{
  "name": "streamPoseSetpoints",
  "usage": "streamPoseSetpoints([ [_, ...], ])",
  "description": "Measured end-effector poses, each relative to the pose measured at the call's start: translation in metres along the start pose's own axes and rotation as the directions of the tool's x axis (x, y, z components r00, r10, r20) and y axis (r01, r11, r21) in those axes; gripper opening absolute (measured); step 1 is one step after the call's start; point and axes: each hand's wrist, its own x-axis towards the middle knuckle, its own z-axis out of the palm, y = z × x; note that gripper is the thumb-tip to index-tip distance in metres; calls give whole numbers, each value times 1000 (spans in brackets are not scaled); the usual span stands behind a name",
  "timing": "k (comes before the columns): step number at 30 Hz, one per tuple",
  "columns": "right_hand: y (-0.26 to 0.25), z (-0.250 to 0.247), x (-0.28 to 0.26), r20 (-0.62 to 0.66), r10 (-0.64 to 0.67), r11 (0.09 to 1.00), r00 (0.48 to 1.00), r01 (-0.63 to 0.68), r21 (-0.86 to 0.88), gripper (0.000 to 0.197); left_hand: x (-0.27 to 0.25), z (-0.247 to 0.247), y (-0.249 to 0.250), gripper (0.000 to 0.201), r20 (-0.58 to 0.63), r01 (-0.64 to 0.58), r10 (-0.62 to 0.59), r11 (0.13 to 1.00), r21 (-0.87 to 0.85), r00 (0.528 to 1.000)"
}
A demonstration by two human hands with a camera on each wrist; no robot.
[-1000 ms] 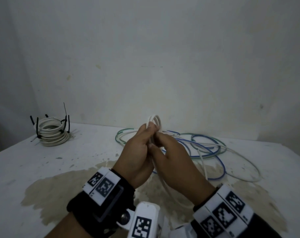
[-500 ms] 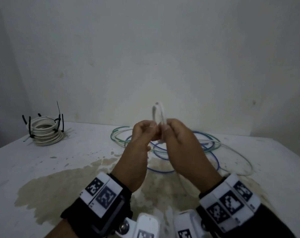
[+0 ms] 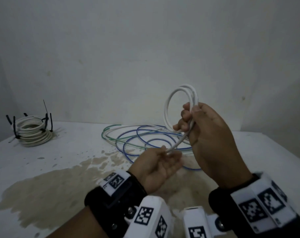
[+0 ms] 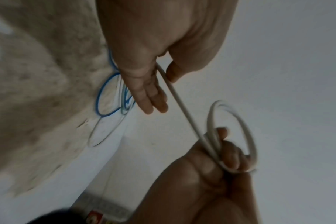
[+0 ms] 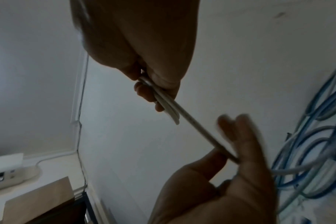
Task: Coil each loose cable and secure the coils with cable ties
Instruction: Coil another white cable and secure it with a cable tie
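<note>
Above the bench (image 3: 68, 160), small loops of white cable (image 3: 180, 107) are gripped by the right hand (image 3: 209, 134), while its slack is pinched by the left hand (image 3: 156, 165). Coiling appears under way; next, another loop needs feeding in.

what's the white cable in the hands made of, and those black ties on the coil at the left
White cable: seems a smooth, matte plastic jacket, likely PVC; it bends into round loops without kinking and runs straight between the two hands. What is inside cannot be seen.
Black ties: look like thin stiff plastic, probably nylon; their free tails stand straight up from the coil rather than drooping.
</note>
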Motion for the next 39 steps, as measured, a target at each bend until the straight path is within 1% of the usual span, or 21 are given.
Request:
streamPoseSetpoints([
  [2, 0, -13, -4, -7, 36, 998, 999, -35, 61, 27, 4, 3, 12, 20, -86, -155, 152, 987, -30, 985],
  [5, 6, -34, -9, -40, 122, 978, 992, -113, 175, 27, 9, 0, 27, 27, -180, -358, 342, 932, -61, 922],
  [7, 13, -43, -10, -58, 184, 958, 981, -166, 233, 29, 12, -6, 32, 29, -219, -465, 454, 885, 1, 864],
  [9, 22, -48, -13, -59, 231, 949, 971, -212, 236, 29, 14, -13, 33, 28, -197, -538, 560, 828, 158, 805],
  [11, 32, -51, -18, -39, 260, 949, 965, -248, 195, 31, 13, -18, 30, 25, -135, -561, 634, 749, 353, 761],
  [13, 43, -54, -23, 11, 297, 945, 955, -295, 139, 34, 14, -21, 28, 21, -68, -547, 668, 659, 517, 741],
  [15, 52, -59, -28, 62, 344, 932, 937, -348, 102, 36, 17, -25, 27, 26, -5, -524, 699, 541, 658, 715],
  [17, 58, -63, -31, 95, 377, 922, 921, -383, 53, 37, 16, -28, 26, 28, 72, -507, 721, 409, 759, 689],
  [19, 60, -66, -34, 112, 383, 923, 917, -384, -12, 33, 13, -28, 23, 28, 174, -501, 698, 295, 813, 694],
  [20, 61, -67, -34, 113, 383, 924, 917, -381, -43, 28, 11, -27, 22, 27, 223, -515, 672, 272, 813, 707],
  [21, 61, -68, -35, 110, 387, 922, 916, -381, -70, 26, 9, -26, 21, 27, 260, -532, 643, 272, 802, 721],
  [23, 60, -69, -34, 104, 417, 908, 903, -408, -94, 20, 6, -24, 20, 29, 294, -551, 589, 321, 771, 753],
  [26, 58, -71, -35, 102, 467, 884, 879, -458, -99, 11, 6, -22, 17, 31, 294, -514, 489, 410, 753, 821],
  [28, 59, -72, -36, 95, 459, 884, 883, -443, -152, 11, 6, -21, 16, 33, 284, -473, 421, 461, 751, 861],
  [29, 61, -72, -37, 95, 451, 883, 887, -428, -195, 13, 6, -20, 16, 35, 286, -460, 392, 481, 746, 874],
  [30, 62, -71, -39, 103, 447, 879, 889, -415, -235, 15, 5, -19, 15, 36, 298, -456, 370, 482, 748, 880],
  [31, 63, -70, -40, 115, 446, 875, 888, -405, -265, 16, 5, -17, 14, 34, 314, -458, 356, 459, 761, 880],
  [32, 64, -69, -40, 124, 444, 873, 887, -398, -282, 16, 4, -16, 13, 31, 332, -463, 348, 417, 783, 876],
  [34, 65, -67, -41, 128, 433, 873, 892, -380, -305, 14, 4, -15, 10, 27, 370, -466, 328, 294, 834, 869],
  [36, 64, -67, -40, 123, 412, 877, 903, -355, -325, 13, 2, -15, 7, 27, 403, -459, 275, 184, 869, 873],
  [39, 64, -70, -40, 106, 380, 883, 919, -326, -338, 13, -1, -14, 8, 27, 433, -465, 236, 98, 880, 870],
])
